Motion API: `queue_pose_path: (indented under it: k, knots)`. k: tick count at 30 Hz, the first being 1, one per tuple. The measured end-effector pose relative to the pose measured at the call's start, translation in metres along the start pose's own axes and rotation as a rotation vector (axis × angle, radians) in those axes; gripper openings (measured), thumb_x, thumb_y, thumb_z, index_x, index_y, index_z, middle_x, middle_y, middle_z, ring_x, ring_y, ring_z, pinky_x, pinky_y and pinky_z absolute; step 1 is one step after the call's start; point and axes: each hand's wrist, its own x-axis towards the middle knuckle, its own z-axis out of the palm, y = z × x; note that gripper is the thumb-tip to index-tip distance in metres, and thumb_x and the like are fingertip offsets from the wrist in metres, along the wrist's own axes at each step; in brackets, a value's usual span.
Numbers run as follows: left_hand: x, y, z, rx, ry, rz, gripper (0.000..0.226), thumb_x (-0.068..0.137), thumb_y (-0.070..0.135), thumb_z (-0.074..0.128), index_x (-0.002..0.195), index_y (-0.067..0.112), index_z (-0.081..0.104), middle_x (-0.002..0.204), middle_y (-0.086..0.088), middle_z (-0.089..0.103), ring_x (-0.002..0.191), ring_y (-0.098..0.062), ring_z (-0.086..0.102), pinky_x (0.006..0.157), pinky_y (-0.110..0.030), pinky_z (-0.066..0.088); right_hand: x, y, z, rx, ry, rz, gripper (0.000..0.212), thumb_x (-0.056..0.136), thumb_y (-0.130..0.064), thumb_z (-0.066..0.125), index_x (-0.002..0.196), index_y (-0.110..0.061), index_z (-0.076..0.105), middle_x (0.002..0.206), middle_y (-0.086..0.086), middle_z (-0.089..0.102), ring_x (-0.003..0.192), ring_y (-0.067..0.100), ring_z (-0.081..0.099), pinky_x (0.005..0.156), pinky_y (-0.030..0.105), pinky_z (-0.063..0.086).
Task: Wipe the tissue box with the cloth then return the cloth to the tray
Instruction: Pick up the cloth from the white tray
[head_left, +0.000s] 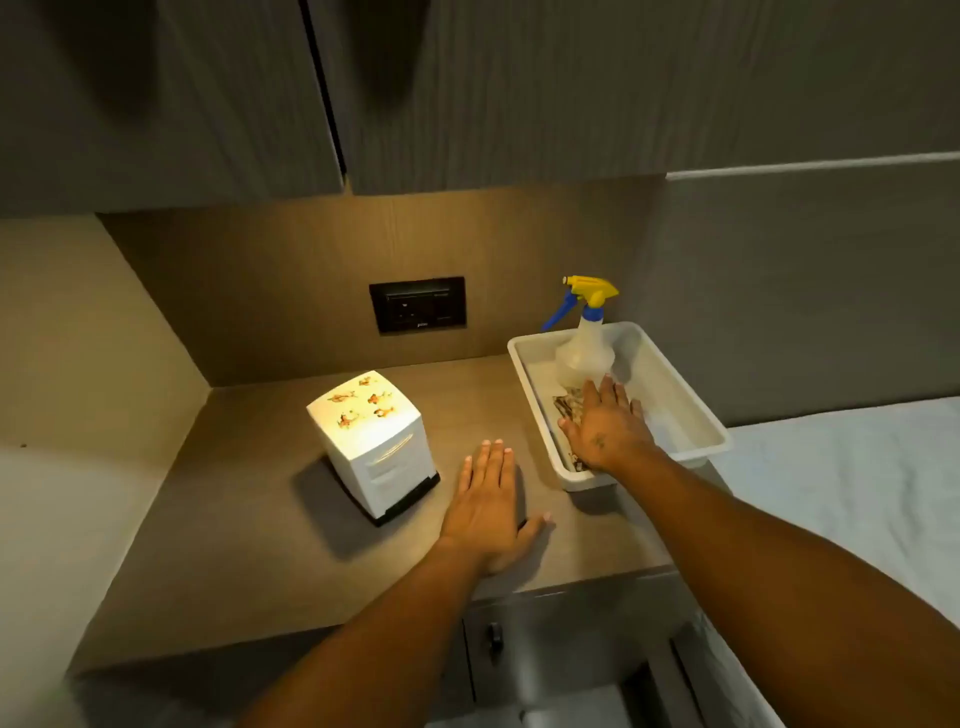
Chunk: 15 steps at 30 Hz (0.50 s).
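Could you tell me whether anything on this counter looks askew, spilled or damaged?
Nothing stands out. The white tissue box with orange prints stands upright on the brown counter, and the clear spray bottle with the yellow and blue trigger stands upright in the white plastic tray. No spill shows.

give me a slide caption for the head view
Right hand flat on cloth in tray; left hand beside tissue box.

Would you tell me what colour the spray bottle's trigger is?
The trigger is blue, under a yellow nozzle; head view.
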Motion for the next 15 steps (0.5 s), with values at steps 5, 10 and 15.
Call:
queue_pose_path:
  k: [5, 10, 15]
  knots:
    - [0.007, -0.003, 0.008, 0.014, 0.017, -0.007, 0.106, 0.089, 0.084, 0.013, 0.163, 0.010, -0.005, 0.171, -0.010, -0.011, 0.156, -0.025, -0.018, 0.126, -0.048, -0.008, 0.016, -0.004, 0.018, 0.045, -0.087, 0.094, 0.080, 0.089, -0.059, 0.043, 0.146, -0.014, 0.009, 0.154, 0.019, 0.018, 0.141, 0.040, 0.016, 0.112, 0.054, 0.013]
    - [0.008, -0.003, 0.009, 0.036, 0.017, -0.010, 0.105, 0.090, 0.083, 0.011, 0.163, 0.008, -0.003, 0.172, -0.011, -0.008, 0.157, -0.025, -0.017, 0.126, -0.048, -0.007, 0.025, -0.016, 0.018, 0.086, -0.207, 0.179, 0.081, 0.091, -0.050, 0.047, 0.148, -0.012, 0.002, 0.156, 0.022, 0.006, 0.143, 0.042, 0.004, 0.113, 0.055, 0.008]
    - [0.013, 0.000, 0.011, 0.051, 0.018, -0.002, 0.105, 0.091, 0.082, 0.013, 0.162, 0.007, -0.003, 0.172, -0.012, -0.009, 0.156, -0.026, -0.017, 0.126, -0.048, -0.009, 0.024, -0.018, 0.012, 0.095, -0.184, 0.228, 0.072, 0.090, -0.020, 0.054, 0.147, -0.015, 0.009, 0.153, 0.023, 0.010, 0.141, 0.043, 0.008, 0.113, 0.056, 0.015]
